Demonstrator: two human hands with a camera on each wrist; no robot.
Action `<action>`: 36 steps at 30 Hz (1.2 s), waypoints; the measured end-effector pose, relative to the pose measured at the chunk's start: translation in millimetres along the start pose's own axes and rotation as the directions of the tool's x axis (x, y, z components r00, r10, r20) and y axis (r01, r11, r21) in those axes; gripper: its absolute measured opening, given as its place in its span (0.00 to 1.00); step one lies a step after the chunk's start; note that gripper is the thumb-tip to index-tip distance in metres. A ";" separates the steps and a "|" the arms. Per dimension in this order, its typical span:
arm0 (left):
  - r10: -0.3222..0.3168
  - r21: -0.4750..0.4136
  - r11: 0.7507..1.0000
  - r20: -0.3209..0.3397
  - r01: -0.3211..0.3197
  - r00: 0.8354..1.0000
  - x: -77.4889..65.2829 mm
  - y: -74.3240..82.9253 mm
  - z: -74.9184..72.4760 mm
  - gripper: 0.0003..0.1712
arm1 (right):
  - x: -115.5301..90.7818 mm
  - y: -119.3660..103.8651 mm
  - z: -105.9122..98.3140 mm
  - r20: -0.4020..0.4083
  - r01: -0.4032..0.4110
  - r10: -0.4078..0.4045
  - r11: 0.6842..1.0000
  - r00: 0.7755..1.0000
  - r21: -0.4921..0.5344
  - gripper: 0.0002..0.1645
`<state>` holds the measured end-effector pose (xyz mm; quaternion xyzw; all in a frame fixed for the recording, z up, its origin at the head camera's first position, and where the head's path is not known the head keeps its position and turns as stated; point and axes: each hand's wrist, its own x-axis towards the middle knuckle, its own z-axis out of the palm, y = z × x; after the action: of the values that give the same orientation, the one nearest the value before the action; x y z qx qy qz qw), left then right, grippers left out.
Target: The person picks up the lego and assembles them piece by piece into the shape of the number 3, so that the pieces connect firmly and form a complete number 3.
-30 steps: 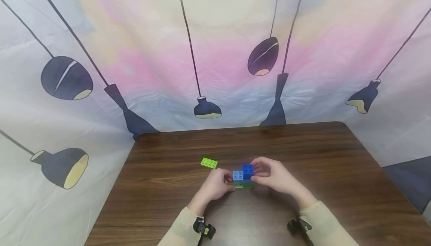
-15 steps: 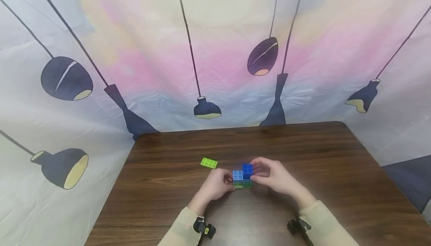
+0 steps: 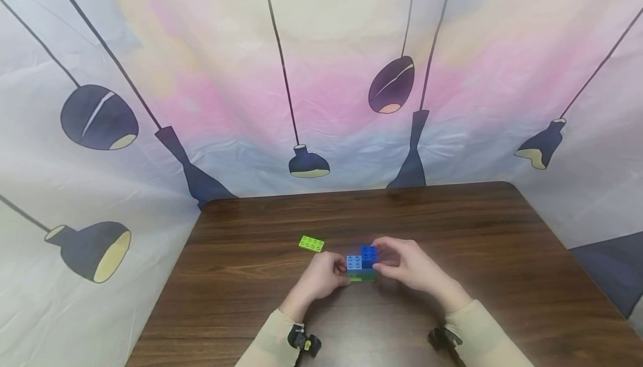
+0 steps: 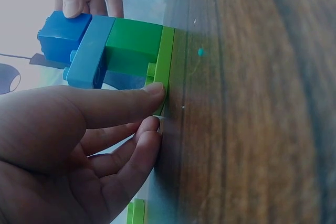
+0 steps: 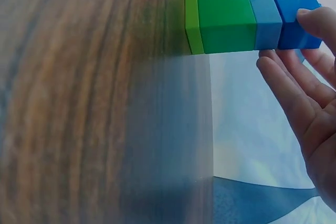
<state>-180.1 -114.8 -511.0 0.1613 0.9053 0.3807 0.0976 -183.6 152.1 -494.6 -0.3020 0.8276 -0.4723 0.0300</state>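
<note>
A small stack of toy building bricks stands on the table in front of me. At its base lies a thin lime plate (image 5: pixel 192 19), with a green brick (image 5: pixel 227 23) on its right part. Across that brick runs a light blue plate (image 4: pixel 93 51), which overhangs to the left. A dark blue brick (image 3: pixel 369 253) tops the right end. My left hand (image 3: pixel 322 274) pinches the base plate's left end between thumb and fingers. The right hand (image 3: pixel 413 264) grips the dark blue brick from the right, thumb on its near side in the head view.
A loose lime plate (image 3: pixel 311 243) with studs lies behind and left of the stack. The brown wooden table (image 3: pixel 241 311) ends at the back against a painted cloth (image 3: pixel 221 93). A tiny teal speck (image 4: pixel 201 52) is on the wood nearby.
</note>
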 end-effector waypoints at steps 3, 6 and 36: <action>0.005 0.000 1.000 -0.002 -0.005 1.000 -0.3 0.2 0.2 0.11 | -0.1 -0.5 0.7 -0.005 -0.006 0.006 1.000 1.000 -0.002 0.25; 0.007 0.001 1.000 -0.005 -0.007 1.000 -0.6 0.6 0.0 0.11 | -0.4 -1.2 1.2 -0.006 -0.016 0.016 1.000 1.000 0.001 0.25; -0.005 -0.001 1.000 -0.007 0.005 1.000 -3.3 3.6 -1.3 0.11 | 0.8 -7.4 1.0 -0.062 -0.080 0.086 0.993 0.994 0.090 0.22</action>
<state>-176.5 -114.5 -507.4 0.1575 0.9058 0.3815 0.0954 -180.4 148.1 -489.1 -0.2499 0.8185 -0.5161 0.0358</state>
